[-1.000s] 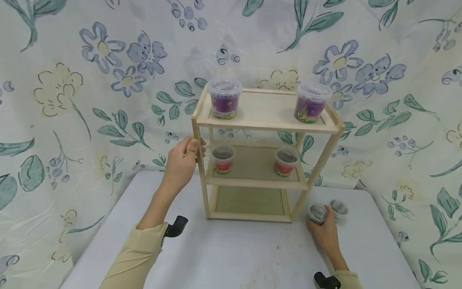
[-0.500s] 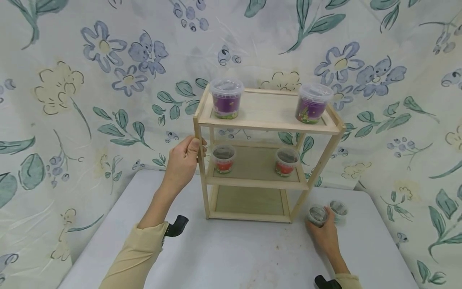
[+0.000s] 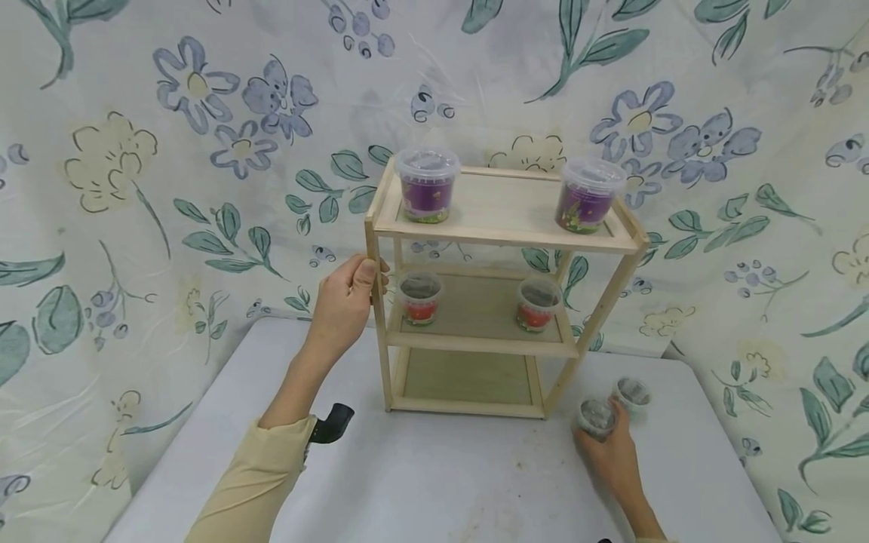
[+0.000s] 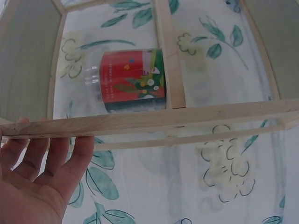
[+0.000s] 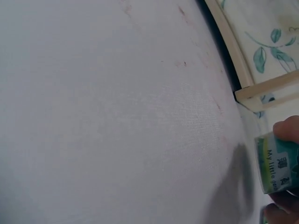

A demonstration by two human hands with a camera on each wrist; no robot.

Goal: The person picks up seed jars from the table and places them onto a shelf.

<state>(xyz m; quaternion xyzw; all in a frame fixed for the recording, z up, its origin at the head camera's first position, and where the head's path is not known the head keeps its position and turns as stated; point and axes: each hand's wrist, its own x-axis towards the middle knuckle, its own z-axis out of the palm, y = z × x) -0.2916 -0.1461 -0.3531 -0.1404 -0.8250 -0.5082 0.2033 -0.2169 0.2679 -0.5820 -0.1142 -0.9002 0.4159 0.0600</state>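
Note:
A three-tier wooden shelf [image 3: 505, 200] stands on the table. My left hand [image 3: 342, 305] grips its left front post, fingers wrapped behind the wood in the left wrist view. At the shelf's right, my right hand [image 3: 616, 456] holds a small clear plastic cup [image 3: 597, 419] between thumb and fingers. In the right wrist view the held cup [image 5: 275, 163] shows a green label with "My little" on it. A similar cup [image 3: 633, 397] stands just behind that hand. Whether the held cup touches the table I cannot tell.
Two lidded purple tubs [image 3: 428, 188] stand at the ends of the top tier. Two red-labelled cups [image 3: 421, 309] sit on the middle tier, left and right. The white table [image 3: 407, 483] bears brownish specks; a floral sheet [image 3: 204, 166] hangs behind.
My right hand and its cup have moved slightly toward me, a little apart from the cup behind. My left hand keeps its grip on the post.

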